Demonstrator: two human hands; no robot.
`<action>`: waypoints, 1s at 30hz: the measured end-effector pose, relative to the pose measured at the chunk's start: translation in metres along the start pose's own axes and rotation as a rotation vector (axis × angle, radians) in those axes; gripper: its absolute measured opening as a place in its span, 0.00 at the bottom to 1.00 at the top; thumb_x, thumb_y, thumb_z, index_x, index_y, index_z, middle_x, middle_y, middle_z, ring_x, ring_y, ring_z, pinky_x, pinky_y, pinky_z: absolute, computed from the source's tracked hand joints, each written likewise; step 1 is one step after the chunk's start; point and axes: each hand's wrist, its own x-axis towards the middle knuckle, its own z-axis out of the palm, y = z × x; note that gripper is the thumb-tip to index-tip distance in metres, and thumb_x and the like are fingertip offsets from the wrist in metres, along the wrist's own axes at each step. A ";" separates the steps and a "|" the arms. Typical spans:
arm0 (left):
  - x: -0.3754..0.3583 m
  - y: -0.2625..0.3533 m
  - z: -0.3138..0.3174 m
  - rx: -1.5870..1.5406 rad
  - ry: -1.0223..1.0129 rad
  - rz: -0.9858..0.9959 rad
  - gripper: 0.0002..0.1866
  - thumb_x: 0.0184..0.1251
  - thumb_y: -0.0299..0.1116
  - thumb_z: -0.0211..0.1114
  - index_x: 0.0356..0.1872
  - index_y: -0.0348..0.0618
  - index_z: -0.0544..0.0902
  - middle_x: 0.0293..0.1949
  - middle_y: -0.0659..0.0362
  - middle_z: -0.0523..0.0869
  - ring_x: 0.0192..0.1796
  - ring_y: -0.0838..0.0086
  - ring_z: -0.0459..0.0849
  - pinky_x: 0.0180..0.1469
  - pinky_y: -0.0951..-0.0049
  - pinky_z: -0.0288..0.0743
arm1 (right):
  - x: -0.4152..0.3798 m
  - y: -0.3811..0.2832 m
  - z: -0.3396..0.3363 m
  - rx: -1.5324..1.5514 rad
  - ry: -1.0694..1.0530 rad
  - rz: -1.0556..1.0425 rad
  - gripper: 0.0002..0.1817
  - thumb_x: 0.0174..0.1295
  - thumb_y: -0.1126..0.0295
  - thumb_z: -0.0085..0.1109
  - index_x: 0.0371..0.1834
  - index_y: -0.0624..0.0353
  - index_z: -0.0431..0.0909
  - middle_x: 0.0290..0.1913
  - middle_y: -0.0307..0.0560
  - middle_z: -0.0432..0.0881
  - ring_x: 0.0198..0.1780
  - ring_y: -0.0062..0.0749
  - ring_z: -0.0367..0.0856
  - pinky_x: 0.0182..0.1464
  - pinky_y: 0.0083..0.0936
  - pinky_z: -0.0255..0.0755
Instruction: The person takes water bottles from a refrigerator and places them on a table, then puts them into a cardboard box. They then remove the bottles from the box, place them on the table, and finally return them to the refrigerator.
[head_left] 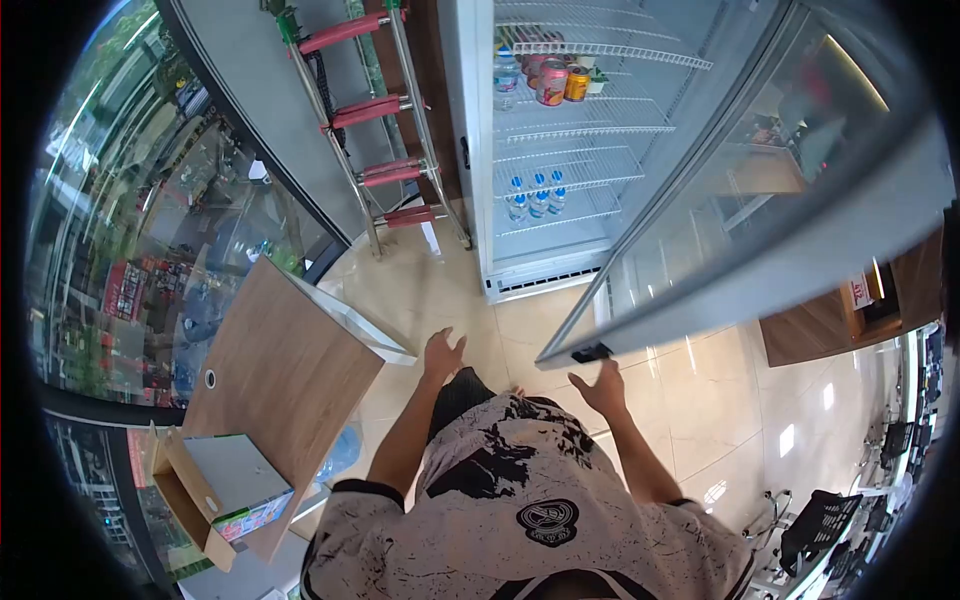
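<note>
My left hand (pixel 443 356) hangs in the air over the tiled floor, thumb and fingers apart and holding nothing. My right hand (pixel 600 390) is right by the edge of the swung-out glass fridge door (pixel 700 225), near a small black fitting (pixel 591 353) on its frame. Its thumb and fingers are spread, with nothing between them. Ahead stands the white fridge (pixel 487 200) with wire shelves. Pink drink cans (pixel 551 83), an orange can (pixel 576 84) and a clear bottle (pixel 506 72) are on an upper shelf. Small blue-capped water bottles (pixel 538 203) stand on a lower one.
A ladder (pixel 375 110) with red rungs leans left of the fridge. Nearer on the left is a wooden desk (pixel 285 350) bearing an open carton (pixel 190 505). A wooden cabinet (pixel 810 335) stands at the right, with a black chair (pixel 815 530) below it.
</note>
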 end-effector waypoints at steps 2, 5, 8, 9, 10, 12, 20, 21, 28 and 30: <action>0.025 0.048 -0.016 -0.014 -0.386 -0.105 0.30 0.55 0.51 0.62 0.51 0.36 0.76 0.48 0.44 0.80 0.52 0.53 0.77 0.56 0.63 0.69 | -0.012 -0.002 -0.023 0.218 0.099 -0.015 0.30 0.43 0.58 0.73 0.45 0.63 0.72 0.39 0.55 0.81 0.46 0.48 0.76 0.47 0.40 0.71; 0.067 0.076 0.006 0.129 -0.624 0.035 0.32 0.55 0.54 0.60 0.52 0.37 0.75 0.49 0.45 0.79 0.53 0.54 0.77 0.55 0.62 0.70 | -0.030 0.030 -0.013 0.406 0.292 0.297 0.24 0.40 0.61 0.75 0.35 0.65 0.76 0.32 0.52 0.82 0.34 0.44 0.80 0.40 0.34 0.73; 0.107 0.106 0.042 0.220 -0.641 0.230 0.32 0.56 0.56 0.59 0.52 0.37 0.75 0.50 0.45 0.79 0.53 0.55 0.77 0.56 0.61 0.70 | -0.041 0.037 -0.031 0.375 0.480 0.510 0.23 0.41 0.67 0.76 0.38 0.67 0.77 0.35 0.49 0.81 0.37 0.32 0.80 0.38 0.25 0.75; 0.122 0.114 0.054 0.225 -0.656 0.241 0.32 0.56 0.56 0.59 0.52 0.37 0.75 0.50 0.45 0.79 0.53 0.55 0.77 0.56 0.61 0.70 | -0.043 0.048 -0.034 0.460 0.523 0.535 0.23 0.41 0.67 0.75 0.38 0.67 0.77 0.35 0.48 0.82 0.36 0.31 0.80 0.38 0.25 0.75; 0.138 0.123 0.066 0.230 -0.661 0.230 0.33 0.56 0.55 0.59 0.53 0.36 0.74 0.50 0.44 0.78 0.53 0.55 0.77 0.55 0.60 0.71 | -0.047 0.062 -0.036 0.545 0.567 0.561 0.22 0.41 0.68 0.75 0.38 0.67 0.77 0.34 0.48 0.82 0.35 0.30 0.79 0.39 0.24 0.75; 0.165 0.137 0.087 0.236 -0.679 0.228 0.34 0.56 0.55 0.59 0.54 0.36 0.72 0.50 0.43 0.78 0.53 0.54 0.77 0.55 0.60 0.71 | -0.050 0.081 -0.042 0.600 0.667 0.550 0.27 0.42 0.71 0.75 0.46 0.69 0.76 0.37 0.48 0.82 0.37 0.28 0.79 0.40 0.24 0.75; 0.261 0.131 0.161 0.395 -0.401 0.201 0.46 0.53 0.56 0.64 0.63 0.32 0.56 0.54 0.34 0.68 0.55 0.47 0.71 0.45 0.55 0.77 | -0.053 0.117 -0.033 0.124 0.871 0.819 0.26 0.48 0.66 0.71 0.49 0.67 0.72 0.32 0.47 0.79 0.39 0.33 0.75 0.45 0.34 0.72; 0.270 0.133 0.162 0.400 -0.332 0.220 0.45 0.53 0.57 0.63 0.62 0.32 0.57 0.53 0.34 0.68 0.56 0.45 0.70 0.48 0.55 0.75 | -0.050 0.113 -0.022 0.131 0.688 1.092 0.25 0.50 0.62 0.70 0.47 0.66 0.74 0.28 0.47 0.78 0.39 0.34 0.75 0.46 0.34 0.71; 0.295 0.125 0.177 0.574 -0.269 0.386 0.37 0.56 0.55 0.61 0.57 0.35 0.66 0.46 0.40 0.77 0.52 0.51 0.75 0.42 0.56 0.70 | 0.077 0.093 0.116 0.357 0.005 0.672 0.19 0.50 0.59 0.67 0.41 0.58 0.77 0.28 0.45 0.81 0.27 0.25 0.79 0.29 0.24 0.71; 0.300 0.119 0.189 0.614 -0.043 0.518 0.37 0.59 0.53 0.59 0.62 0.37 0.63 0.55 0.38 0.71 0.57 0.52 0.72 0.51 0.53 0.68 | 0.174 0.080 0.133 0.335 0.120 0.420 0.21 0.50 0.56 0.66 0.42 0.57 0.77 0.28 0.50 0.81 0.31 0.41 0.81 0.34 0.32 0.73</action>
